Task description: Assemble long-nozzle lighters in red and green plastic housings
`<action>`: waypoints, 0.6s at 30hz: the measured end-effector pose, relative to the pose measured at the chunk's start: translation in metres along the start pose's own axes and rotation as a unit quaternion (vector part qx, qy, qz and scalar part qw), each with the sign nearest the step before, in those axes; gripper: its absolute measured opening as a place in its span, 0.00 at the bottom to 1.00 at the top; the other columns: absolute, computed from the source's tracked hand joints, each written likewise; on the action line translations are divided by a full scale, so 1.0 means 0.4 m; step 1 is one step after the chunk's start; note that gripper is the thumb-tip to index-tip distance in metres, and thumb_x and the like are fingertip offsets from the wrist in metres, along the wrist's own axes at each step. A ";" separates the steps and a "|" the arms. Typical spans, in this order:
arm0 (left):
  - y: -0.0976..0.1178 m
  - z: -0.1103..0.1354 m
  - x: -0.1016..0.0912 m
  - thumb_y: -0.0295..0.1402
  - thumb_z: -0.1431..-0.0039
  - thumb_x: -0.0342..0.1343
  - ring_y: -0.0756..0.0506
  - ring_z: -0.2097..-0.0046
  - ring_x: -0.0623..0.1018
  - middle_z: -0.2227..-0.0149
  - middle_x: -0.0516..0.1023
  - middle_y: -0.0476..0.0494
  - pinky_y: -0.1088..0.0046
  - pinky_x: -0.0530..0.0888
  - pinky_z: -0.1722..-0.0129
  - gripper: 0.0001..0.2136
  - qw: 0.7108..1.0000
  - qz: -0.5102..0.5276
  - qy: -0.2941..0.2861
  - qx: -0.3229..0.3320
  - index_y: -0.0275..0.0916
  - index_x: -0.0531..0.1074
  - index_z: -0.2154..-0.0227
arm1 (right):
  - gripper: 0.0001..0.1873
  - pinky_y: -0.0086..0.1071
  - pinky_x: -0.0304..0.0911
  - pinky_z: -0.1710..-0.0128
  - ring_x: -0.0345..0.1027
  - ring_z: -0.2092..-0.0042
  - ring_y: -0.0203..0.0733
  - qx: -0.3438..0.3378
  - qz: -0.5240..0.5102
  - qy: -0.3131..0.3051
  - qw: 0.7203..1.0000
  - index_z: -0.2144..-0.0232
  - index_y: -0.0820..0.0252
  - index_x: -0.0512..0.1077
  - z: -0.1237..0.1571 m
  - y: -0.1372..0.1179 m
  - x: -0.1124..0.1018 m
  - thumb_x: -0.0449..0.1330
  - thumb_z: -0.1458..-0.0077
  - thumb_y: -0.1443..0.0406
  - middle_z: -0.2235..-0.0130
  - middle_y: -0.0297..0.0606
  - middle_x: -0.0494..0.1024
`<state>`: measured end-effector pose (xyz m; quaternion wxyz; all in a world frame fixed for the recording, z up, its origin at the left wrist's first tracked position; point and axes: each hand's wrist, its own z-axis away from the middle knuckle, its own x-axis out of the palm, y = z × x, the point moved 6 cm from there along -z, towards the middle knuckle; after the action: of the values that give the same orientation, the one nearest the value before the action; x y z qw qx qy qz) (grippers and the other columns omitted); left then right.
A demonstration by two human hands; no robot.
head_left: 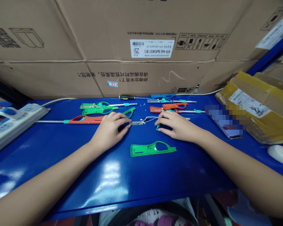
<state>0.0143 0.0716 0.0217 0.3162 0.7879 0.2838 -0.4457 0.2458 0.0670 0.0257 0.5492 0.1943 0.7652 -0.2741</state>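
My left hand (113, 127) pinches one end of a transparent lighter fuel tank (136, 123) just above the blue table (85, 179). Thin white wires (149, 118) run from the tank toward my right hand (175, 125). The fingers of that hand are closed round a small teal lighter part (158, 126), and the metal tip of a tube (187, 118) shows behind them. In front of both hands lies a green lighter shell half (141, 150), its hollow side up. Beside my left hand is an orange long-nosed lighter (89, 120).
Opened green lighter (96, 105) and orange lighter (157, 109) parts lie farther back, near a screwdriver (127, 97). A power strip (16, 121) is at left. A phone (224, 122), taped parcel (254, 110) and white mouse (281, 153) are at right. Cardboard boxes (61, 75) wall the back.
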 end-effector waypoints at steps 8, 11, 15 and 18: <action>0.008 0.002 -0.042 0.35 0.32 0.54 0.39 0.51 0.75 0.53 0.80 0.42 0.58 0.72 0.52 0.11 0.997 -0.071 0.026 0.028 0.41 0.79 0.54 | 0.07 0.39 0.67 0.56 0.74 0.58 0.45 0.013 -0.026 -0.007 1.000 0.59 0.59 0.75 0.008 0.011 -0.018 0.58 0.35 0.65 0.58 0.42 0.81; -0.024 -0.005 -0.060 0.37 0.32 0.53 0.38 0.54 0.76 0.56 0.80 0.41 0.57 0.72 0.54 0.12 0.993 -0.116 0.026 0.020 0.39 0.81 0.59 | 0.08 0.40 0.67 0.54 0.74 0.56 0.46 0.010 -0.011 0.021 1.000 0.57 0.59 0.75 0.011 0.020 -0.032 0.57 0.35 0.64 0.57 0.43 0.80; -0.055 -0.012 -0.059 0.38 0.33 0.53 0.39 0.55 0.76 0.57 0.80 0.40 0.58 0.74 0.53 0.13 0.995 -0.099 0.018 0.003 0.37 0.81 0.59 | 0.09 0.44 0.65 0.52 0.71 0.52 0.50 0.031 0.040 0.046 0.998 0.56 0.59 0.75 0.013 0.034 -0.040 0.56 0.34 0.64 0.55 0.44 0.79; -0.052 -0.011 -0.041 0.38 0.32 0.53 0.39 0.53 0.76 0.56 0.80 0.40 0.57 0.74 0.50 0.13 0.997 -0.073 -0.004 0.005 0.38 0.80 0.57 | 0.12 0.46 0.66 0.52 0.70 0.51 0.53 0.058 0.068 0.048 0.995 0.52 0.60 0.74 0.015 0.047 -0.037 0.55 0.34 0.64 0.53 0.46 0.78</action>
<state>-0.0058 0.0855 0.0328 0.2796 0.7649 0.3369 -0.4725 0.2659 0.0778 0.0345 0.5173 0.2903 0.7585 -0.2700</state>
